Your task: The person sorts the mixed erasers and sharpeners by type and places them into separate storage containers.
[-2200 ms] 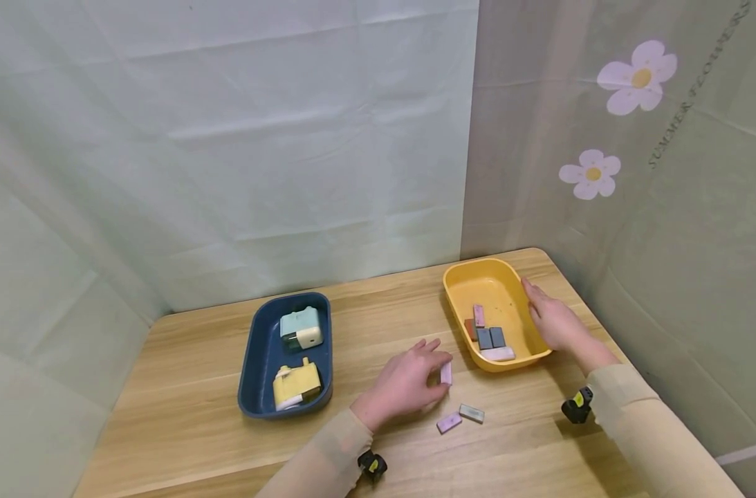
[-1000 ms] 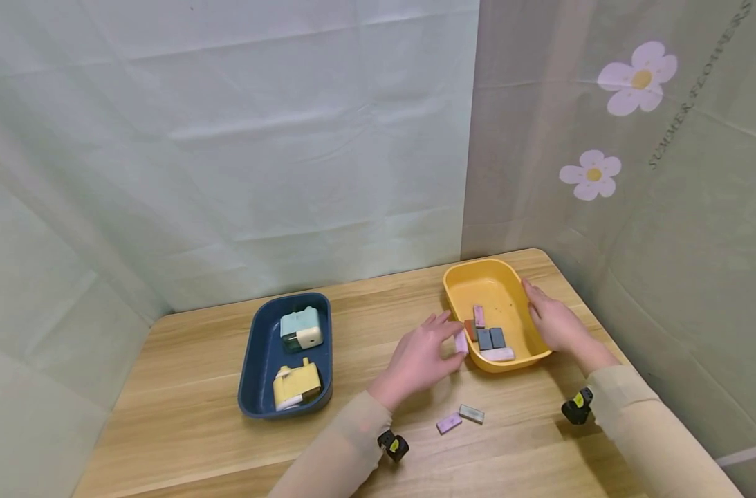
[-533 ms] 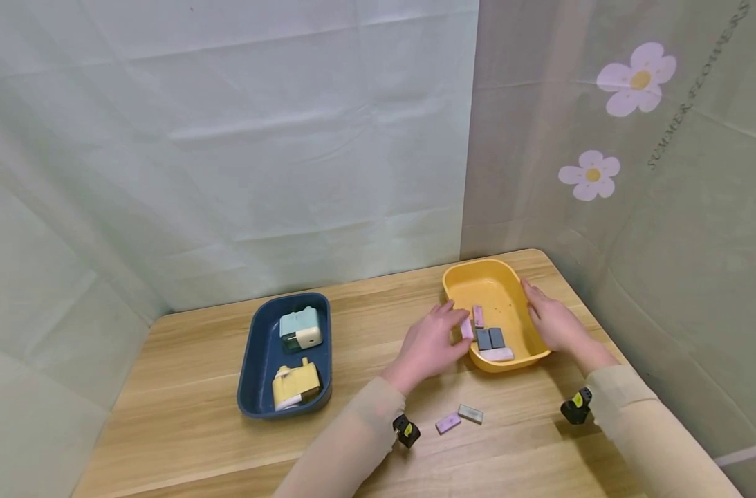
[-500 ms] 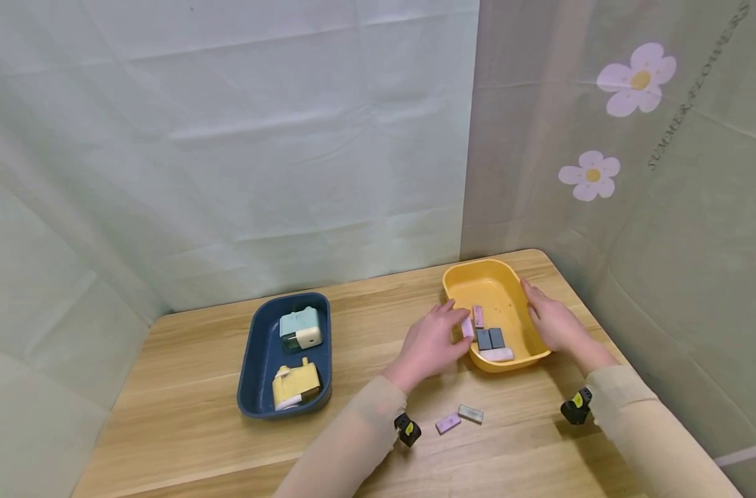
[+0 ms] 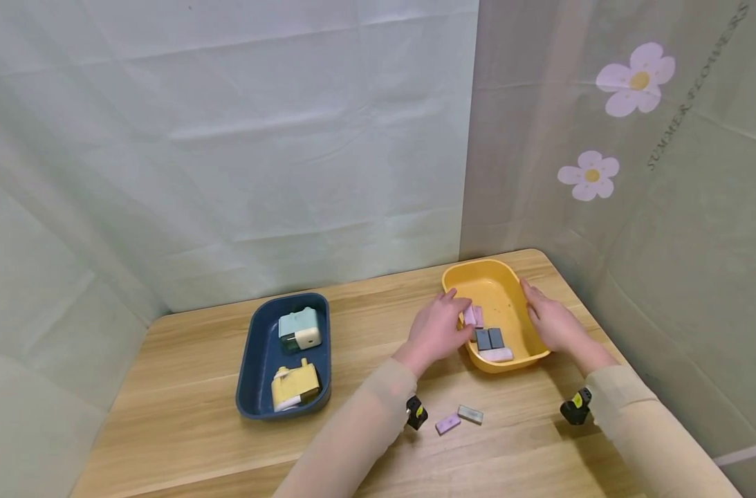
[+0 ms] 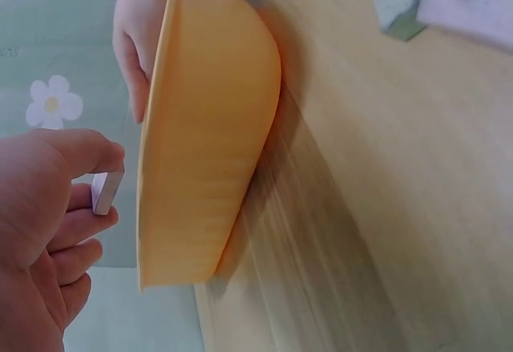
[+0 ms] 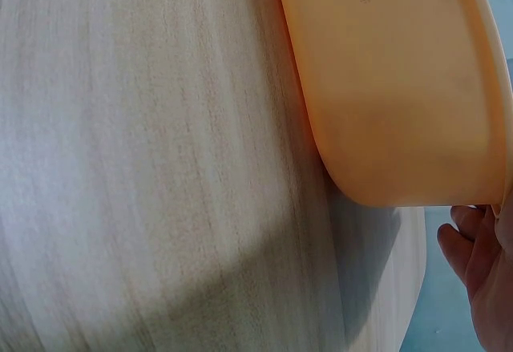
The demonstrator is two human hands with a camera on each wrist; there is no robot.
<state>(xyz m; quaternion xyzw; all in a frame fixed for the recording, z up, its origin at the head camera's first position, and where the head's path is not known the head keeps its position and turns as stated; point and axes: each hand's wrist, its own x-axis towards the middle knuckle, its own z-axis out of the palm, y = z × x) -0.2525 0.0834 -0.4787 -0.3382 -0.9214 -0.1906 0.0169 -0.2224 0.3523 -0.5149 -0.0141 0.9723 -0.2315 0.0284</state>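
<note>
A pink eraser [image 5: 469, 315] is pinched in the left hand [image 5: 438, 330] over the yellow tray [image 5: 471, 274], clear of its rim. The tray is steadied by the flat, open right hand [image 5: 553, 322] near the desk's [image 5: 185, 387] far right corner.

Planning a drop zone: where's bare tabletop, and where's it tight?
Bare wood lies between the blue tray and the left hand, and along the table's near left edge. It is crowded in the yellow tray, flanked by both hands (right hand), and around the two loose erasers in front of it.

The head view looks down across the table [image 5: 185, 408]; both wrist views sit close beside the yellow tray [image 6: 208, 127].
</note>
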